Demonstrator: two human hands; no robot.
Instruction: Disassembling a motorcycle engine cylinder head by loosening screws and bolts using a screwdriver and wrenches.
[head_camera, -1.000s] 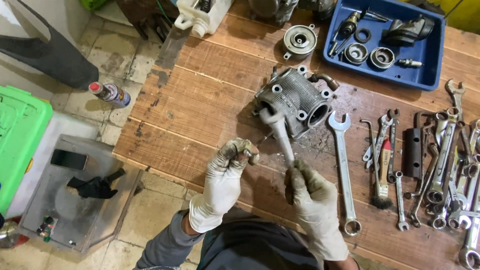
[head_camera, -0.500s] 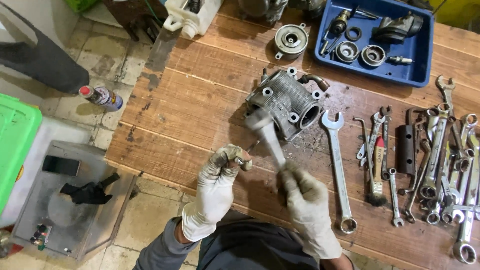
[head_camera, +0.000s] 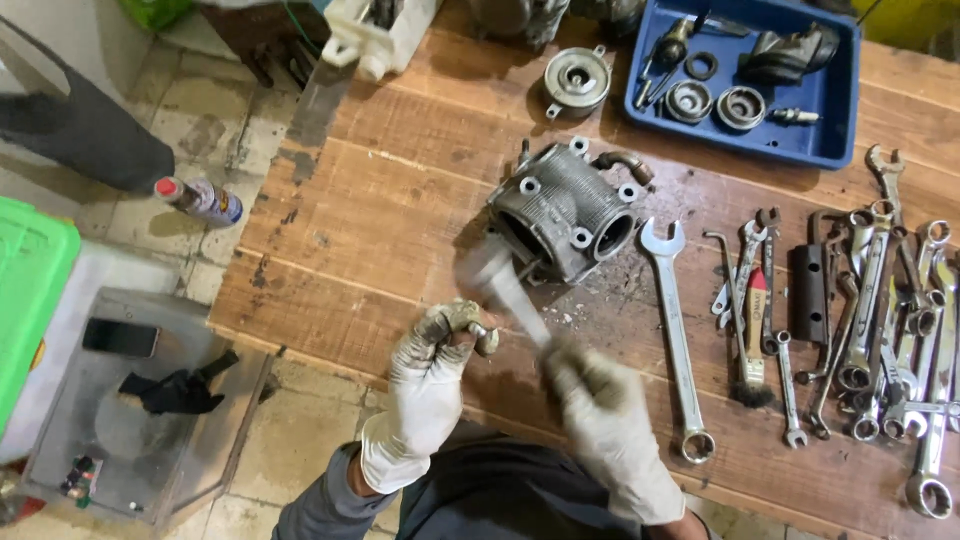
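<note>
A: Since the earlier frames the right hand (head_camera: 608, 425) has swung the metal rod (head_camera: 505, 290) round; both are now smeared with motion blur, where a moment ago they showed sharp.

B: Where does the rod lie from the fingers?

A: It runs up and to the left from the right fingers, its long axis slanting toward the grey engine cylinder (head_camera: 565, 210), with its far end just short of the cylinder's near face. I can't tell whether it touches.

B: And the grasp?

A: The right fingers are wrapped round the rod's near end, though the blur hides each finger. The left hand (head_camera: 432, 385), gloved white, is curled round a small metal part (head_camera: 484, 338) just left of the rod's middle.

B: Which hand is nearer the cylinder?

A: The right, through the rod. Both wrists rise from the bench's near edge, palms turned inward. The long spanner (head_camera: 677, 340) lies just right of the right fingers, untouched.
</note>
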